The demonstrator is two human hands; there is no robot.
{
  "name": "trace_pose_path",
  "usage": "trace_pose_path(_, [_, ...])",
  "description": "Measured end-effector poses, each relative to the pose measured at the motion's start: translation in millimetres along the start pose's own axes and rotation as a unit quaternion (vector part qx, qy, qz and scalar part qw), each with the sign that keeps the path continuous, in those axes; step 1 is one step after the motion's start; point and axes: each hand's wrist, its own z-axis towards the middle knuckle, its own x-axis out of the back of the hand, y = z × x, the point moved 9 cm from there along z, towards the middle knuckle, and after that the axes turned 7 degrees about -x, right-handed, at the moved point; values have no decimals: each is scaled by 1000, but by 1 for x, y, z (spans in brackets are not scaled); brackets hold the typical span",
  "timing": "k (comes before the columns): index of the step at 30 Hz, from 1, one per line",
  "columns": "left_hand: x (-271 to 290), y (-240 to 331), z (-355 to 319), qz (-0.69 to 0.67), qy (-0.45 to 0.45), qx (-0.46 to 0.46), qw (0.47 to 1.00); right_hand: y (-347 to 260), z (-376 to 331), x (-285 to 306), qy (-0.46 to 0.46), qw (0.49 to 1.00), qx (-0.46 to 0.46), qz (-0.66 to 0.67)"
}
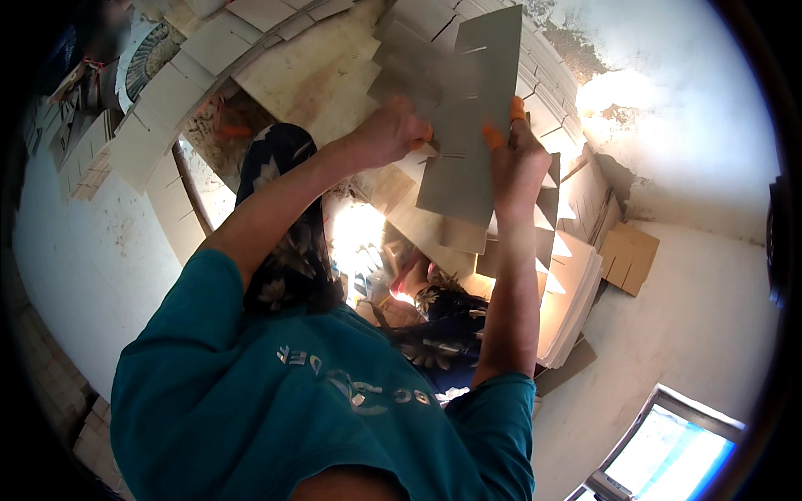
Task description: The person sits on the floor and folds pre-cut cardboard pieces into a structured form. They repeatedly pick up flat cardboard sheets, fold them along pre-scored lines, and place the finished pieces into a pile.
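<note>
A long grey cardboard sheet [474,125] with short slits stands tilted in front of me. My right hand [520,159] grips its right edge, with orange covers on the fingertips. Close to the sheet's left edge, my left hand [391,134] is closed, its fingers pressed together and also wearing orange covers. A pale corner shows at its thumb, but what it pinches cannot be made out. Just above that hand is a blurred grey shape. More slotted cardboard pieces [551,213] jut out behind my right wrist.
Stacked slotted cardboard [539,71] runs along the wall at the far right. Further stacks [159,100] line the left. A brown slotted piece [628,257] leans at right, above a pile of pale sheets [572,288]. A bright window [660,451] is at lower right.
</note>
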Motion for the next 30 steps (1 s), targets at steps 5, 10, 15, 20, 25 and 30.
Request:
trace_pose_path(5, [-8, -2, 0, -22, -67, 1, 998, 4, -4, -8, -19, 999, 10, 35])
trace_pose_path(10, [-6, 1, -1, -19, -72, -5, 997, 13, 0, -32, -114, 992, -35, 50])
trace_pose_path(15, [-5, 0, 3, -10, -64, 15, 998, 18, -2, -67, -188, 982, -23, 10])
trace_pose_path(20, [-16, 7, 4, -29, -102, 10, 994, 26, 4, -70, -275, 959, -51, 52])
trace_pose_path(25, [-23, 15, -3, -9, -103, -25, 994, 16, -9, -79, -281, 960, -4, -1])
trace_pose_path(30, [-6, 22, -2, 16, -84, -42, 996, 8, -9, -56, -295, 952, -64, -46])
